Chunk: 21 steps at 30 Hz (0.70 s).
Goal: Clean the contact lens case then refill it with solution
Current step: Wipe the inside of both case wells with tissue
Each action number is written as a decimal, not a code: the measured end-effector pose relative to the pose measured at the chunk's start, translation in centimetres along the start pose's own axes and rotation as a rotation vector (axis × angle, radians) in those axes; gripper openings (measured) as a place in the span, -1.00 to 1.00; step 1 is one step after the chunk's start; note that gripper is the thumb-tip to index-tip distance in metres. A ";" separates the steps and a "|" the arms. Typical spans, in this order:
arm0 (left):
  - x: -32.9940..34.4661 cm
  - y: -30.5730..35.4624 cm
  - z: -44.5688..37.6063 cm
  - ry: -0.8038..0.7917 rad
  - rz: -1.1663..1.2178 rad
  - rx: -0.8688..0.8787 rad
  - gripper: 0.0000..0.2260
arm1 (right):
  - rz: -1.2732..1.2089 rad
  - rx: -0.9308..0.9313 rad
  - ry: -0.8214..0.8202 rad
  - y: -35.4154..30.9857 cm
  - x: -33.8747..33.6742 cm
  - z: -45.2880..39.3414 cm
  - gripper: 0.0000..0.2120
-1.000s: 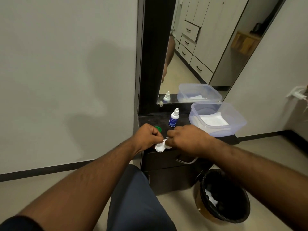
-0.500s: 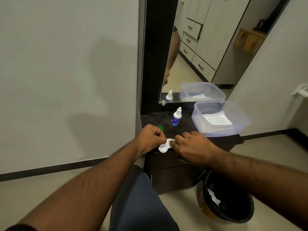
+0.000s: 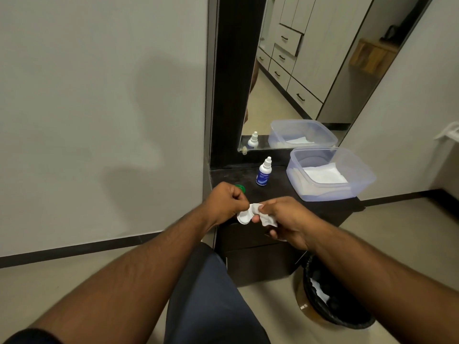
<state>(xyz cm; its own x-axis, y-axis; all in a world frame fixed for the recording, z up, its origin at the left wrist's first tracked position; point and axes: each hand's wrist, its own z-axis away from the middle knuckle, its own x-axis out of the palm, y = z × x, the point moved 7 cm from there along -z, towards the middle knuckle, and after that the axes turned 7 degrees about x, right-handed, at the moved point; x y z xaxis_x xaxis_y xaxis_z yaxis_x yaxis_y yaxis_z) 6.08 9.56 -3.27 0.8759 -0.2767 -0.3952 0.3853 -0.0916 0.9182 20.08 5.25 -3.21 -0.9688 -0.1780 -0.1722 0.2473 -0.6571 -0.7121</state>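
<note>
Dark cabinet (image 3: 310,207): left hand (image 3: 224,202) pinches case (image 3: 244,216) before it; right hand (image 3: 285,219) grips tissue (image 3: 268,220) against case.

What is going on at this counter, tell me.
A person is cleaning a lens case over the front edge of a dark counter. The left hand pinches the white case, and the right hand holds a crumpled tissue against it. A green cap lies on the counter behind the left hand. The solution bottle stands upright and untouched, beside a plastic tub of tissues. A bin sits on the floor below.
</note>
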 end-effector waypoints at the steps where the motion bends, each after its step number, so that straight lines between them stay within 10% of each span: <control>1: -0.1 0.0 0.0 0.000 0.000 -0.001 -0.85 | 0.009 -0.005 -0.011 -0.1 0.1 0.0 -0.79; 21: 0.0 0.0 -0.3 -0.063 -0.020 -0.027 -0.94 | 1.947 -1.017 0.217 -3.7 2.3 3.4 -0.61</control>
<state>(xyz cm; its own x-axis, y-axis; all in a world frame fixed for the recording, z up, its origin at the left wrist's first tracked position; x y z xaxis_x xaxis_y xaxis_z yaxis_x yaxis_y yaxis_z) 6.17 9.80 -3.23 0.8484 -0.3344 -0.4105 0.4113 -0.0721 0.9087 17.01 4.73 1.33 0.3959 0.1595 -0.9043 0.6105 0.6899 0.3890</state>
